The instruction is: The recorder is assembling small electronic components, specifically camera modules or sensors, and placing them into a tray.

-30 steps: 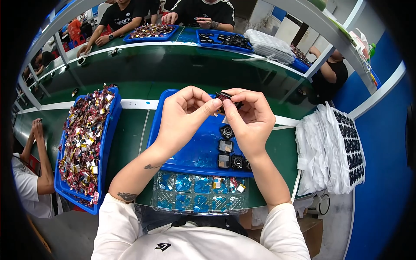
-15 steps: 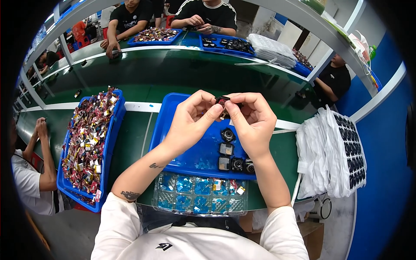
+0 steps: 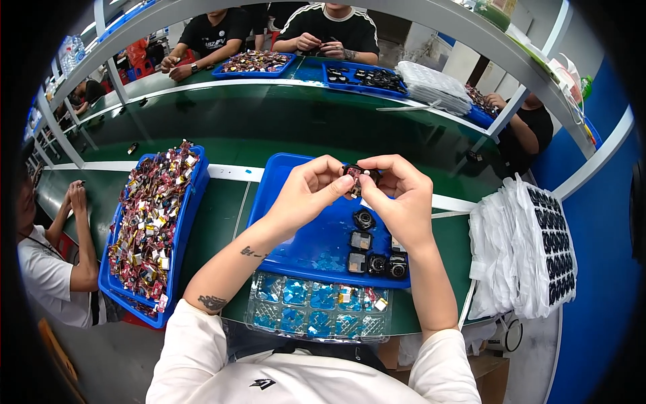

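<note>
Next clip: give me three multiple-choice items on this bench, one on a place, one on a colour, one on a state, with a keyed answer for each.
1. Where is the heaped tray of small parts?
A. left of the hands
B. right of the hands
C. on the shelf

2. What colour is the tray under the hands?
A. red
B. blue
C. white

3. How is the small dark part held?
A. lying in the tray
C. in one hand
B. between both hands

Answers: 1 A, it sits at the person's left. 2 B, its bare floor is blue. 3 B, left hand and right hand both pinch it.

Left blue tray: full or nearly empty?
Full. The left blue tray is heaped above its rim with small mixed-colour parts, covering its floor entirely.
</note>
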`<state>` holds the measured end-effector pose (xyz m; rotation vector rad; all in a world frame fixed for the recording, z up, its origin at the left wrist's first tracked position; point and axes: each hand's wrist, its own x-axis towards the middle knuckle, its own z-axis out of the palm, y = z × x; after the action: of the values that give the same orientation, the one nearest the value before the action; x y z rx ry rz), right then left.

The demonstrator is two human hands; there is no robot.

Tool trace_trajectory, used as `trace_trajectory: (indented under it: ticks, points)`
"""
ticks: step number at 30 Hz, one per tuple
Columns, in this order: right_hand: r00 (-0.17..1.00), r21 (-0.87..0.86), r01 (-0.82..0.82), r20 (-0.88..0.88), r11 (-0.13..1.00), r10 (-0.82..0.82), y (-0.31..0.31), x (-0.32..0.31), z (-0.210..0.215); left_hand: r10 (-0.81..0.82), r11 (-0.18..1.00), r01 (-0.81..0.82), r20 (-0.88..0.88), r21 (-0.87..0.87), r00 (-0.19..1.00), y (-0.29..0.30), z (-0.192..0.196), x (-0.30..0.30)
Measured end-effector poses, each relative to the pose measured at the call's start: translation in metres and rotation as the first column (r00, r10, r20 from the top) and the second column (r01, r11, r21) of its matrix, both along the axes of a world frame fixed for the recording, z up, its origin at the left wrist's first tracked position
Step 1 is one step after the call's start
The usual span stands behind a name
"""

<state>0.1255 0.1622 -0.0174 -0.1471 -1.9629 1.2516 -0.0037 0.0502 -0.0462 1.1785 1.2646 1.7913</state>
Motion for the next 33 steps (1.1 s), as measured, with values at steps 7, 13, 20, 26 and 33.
trace_trajectory:
  ticks: [7,13,20,26,33]
  points:
    - [0.998,-0.017,0.038,-0.041,0.999,-0.039,-0.003,-0.001,-0.002,-0.045,0.999,0.045,-0.004,0.016,0.999,0.001,-0.002,-0.001]
    - [0.998,-0.013,-0.030,-0.053,0.999,0.030,-0.003,-0.002,-0.002,-0.042,0.999,0.042,0.024,0.025,0.999,-0.002,-0.002,-0.002]
    - [1.000,0.036,0.023,0.014,0.999,-0.023,0.002,0.005,0.005,0.122,0.992,-0.119,-0.126,0.035,0.984,0.011,-0.008,-0.028]
    - [0.990,0.045,0.077,-0.126,0.996,-0.070,0.016,0.012,0.010,0.483,0.602,-0.746,-0.614,-0.285,0.624,0.045,-0.039,-0.142]
    - [0.971,0.101,0.047,-0.238,0.994,-0.022,0.019,0.015,0.015,0.232,0.325,-0.772,-0.745,-0.546,0.625,0.046,-0.091,-0.217]
